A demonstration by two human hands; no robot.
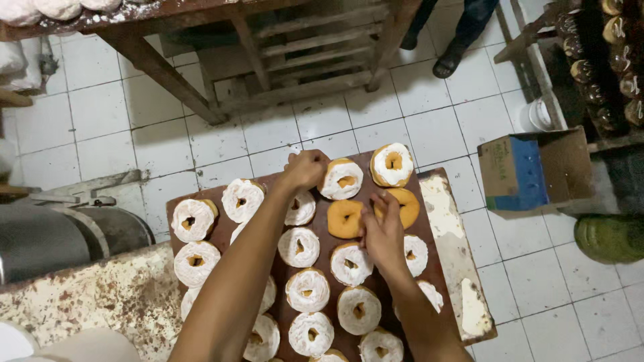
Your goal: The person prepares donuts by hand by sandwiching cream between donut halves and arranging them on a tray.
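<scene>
I'm closing my left hand (305,169) on the sugared doughnut (341,179) just right of it, while my right hand (382,234) is pinching the plain doughnut (345,218) at its left fingertips.

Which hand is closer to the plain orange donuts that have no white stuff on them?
The right hand. Its fingers touch the two plain donuts near the board's far end. The left hand sits further up, beside a sugared donut, so it would have to move back.
</scene>
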